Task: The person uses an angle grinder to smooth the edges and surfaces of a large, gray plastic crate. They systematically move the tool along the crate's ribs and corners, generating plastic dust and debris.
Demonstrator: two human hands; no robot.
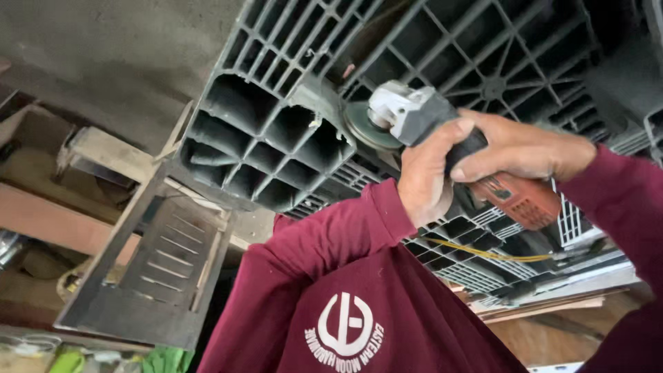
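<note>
Both hands are on the angle grinder [442, 138]. The left hand [427, 176] has its fingers [449, 135] curled tight round the dark side handle, thumb up against the grey gear head. The right hand [525, 148] is clamped over the body, fingers wrapped closed around the black grip just above the orange rear part [521, 200]. No slack in either grasp.

The grinder's disc [364, 126] sits right against a broken edge of the grey plastic pallet [276, 138], which is tipped up so its ribbed, cell-like underside faces the camera and fills most of the view. A yellow cord [483, 252] runs across below the hands. To the left there's a slotted metal frame [166, 262] leaning by some wood boards [48, 221].

Both arms are in maroon sleeves [331, 242], forearms angled up toward the pallet, wrists bent in toward each other.
</note>
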